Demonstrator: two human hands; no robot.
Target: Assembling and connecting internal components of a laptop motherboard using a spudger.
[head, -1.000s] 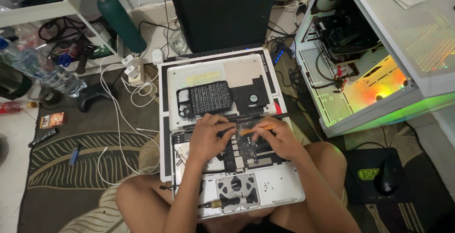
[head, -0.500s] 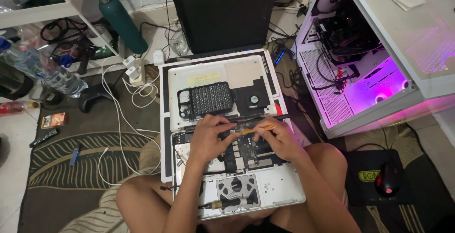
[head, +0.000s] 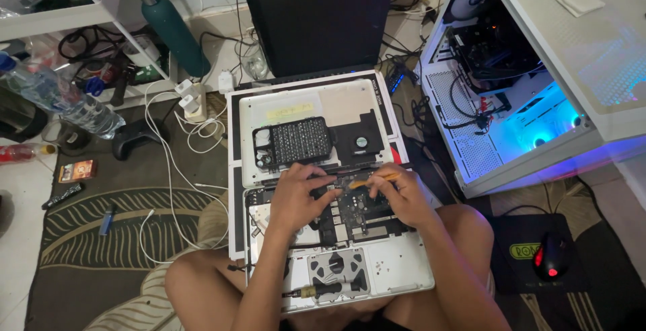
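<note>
**Working Inside an Open Laptop**

Sitting on the floor, a person has an opened laptop (head: pixel 397 270) across their bare legs. The right hand (head: pixel 402 195) is closed around a small orange tool (head: pixel 374 180), and the tip points down at the dark circuit board (head: pixel 350 211) in the middle of the laptop. The left hand (head: pixel 296 195) rests on the board's left side with its fingers bent and pressing down. I cannot tell if it grips anything.

At the laptop's far edge lies a white tray (head: pixel 316 105). A black screw case (head: pixel 296 141) sits on it, and a small black fan (head: pixel 362 141) lies just beside that.

Near the laptop's left edge, white cables (head: pixel 168 169) curl on a patterned rug (head: pixel 87 237). A green bottle (head: pixel 171 29) stands by the shelf. On the right, a white computer case (head: pixel 531 116) glows blue, and a red-lit mouse (head: pixel 550 255) rests on a black pad (head: pixel 515 270).
</note>
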